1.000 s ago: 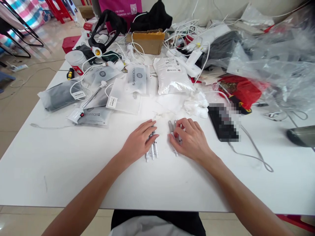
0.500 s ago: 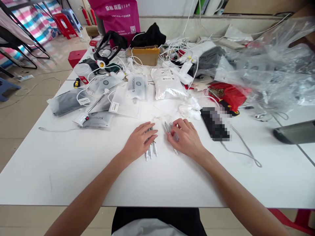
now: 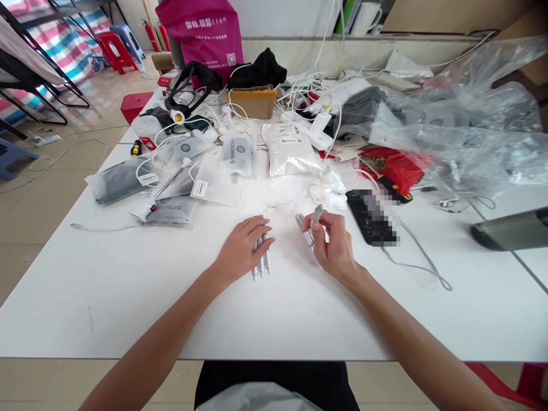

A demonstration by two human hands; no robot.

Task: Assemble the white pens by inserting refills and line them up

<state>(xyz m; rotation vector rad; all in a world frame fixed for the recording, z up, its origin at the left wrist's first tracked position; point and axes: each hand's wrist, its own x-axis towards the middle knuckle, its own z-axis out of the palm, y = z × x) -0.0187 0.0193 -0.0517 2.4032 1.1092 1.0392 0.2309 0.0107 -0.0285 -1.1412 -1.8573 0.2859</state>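
Note:
My left hand (image 3: 243,248) lies over several silver pens (image 3: 262,269) on the white table (image 3: 274,319). Its fingers are stretched out and its thumb crosses the pens, whose near ends stick out below. To the right, my right hand (image 3: 336,245) is closed in a pinch around one silver pen (image 3: 317,213), with its end pointing up past the thumb. Just left of that hand, more silver pens (image 3: 303,225) lie slanted on the tabletop, partly hidden by the fingers.
A black phone (image 3: 368,220), partly pixelated, lies right of my right hand with a grey cable. Crumpled white tissue (image 3: 329,188), a white plastic parcel (image 3: 289,151) and grey pouches (image 3: 237,154) lie beyond the hands. A dark cylinder (image 3: 511,229) sits at far right.
My right hand has shifted slightly right and turned, with one pen now raised in its pinch and its end pointing up. My left hand stays over its pens.

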